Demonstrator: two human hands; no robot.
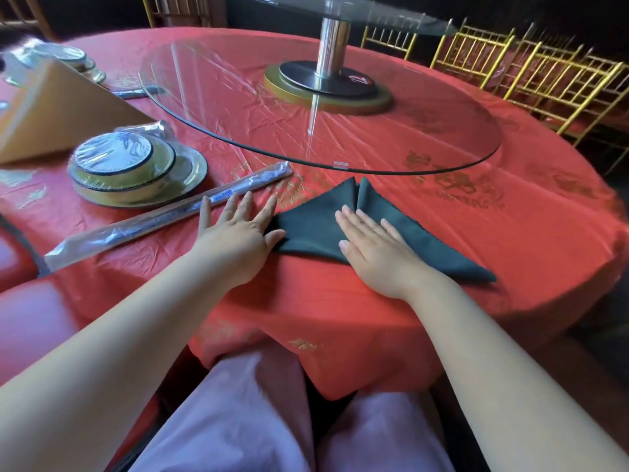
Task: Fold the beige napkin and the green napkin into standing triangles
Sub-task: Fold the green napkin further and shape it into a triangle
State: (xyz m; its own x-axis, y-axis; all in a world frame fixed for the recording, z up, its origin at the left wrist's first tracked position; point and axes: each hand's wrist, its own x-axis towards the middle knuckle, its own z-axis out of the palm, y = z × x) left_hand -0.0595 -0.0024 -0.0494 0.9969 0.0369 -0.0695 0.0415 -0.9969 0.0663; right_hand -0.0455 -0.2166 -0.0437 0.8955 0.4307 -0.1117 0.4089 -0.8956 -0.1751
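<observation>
The dark green napkin (316,226) lies flat on the red tablecloth near the table's front edge, folded so that two pointed flaps meet at a top tip. My right hand (371,248) rests palm down on its middle, fingers spread. My left hand (238,233) lies flat on the cloth at the napkin's left corner, its thumb touching the fabric. The beige napkin (58,110) stands as a folded triangle at the far left of the table.
A plastic-wrapped set of bowls and plate (136,172) sits left of my hands, with wrapped chopsticks (163,219) lying diagonally beside it. A glass turntable (320,107) on a metal post fills the table's middle. Gold chairs (544,73) line the right side.
</observation>
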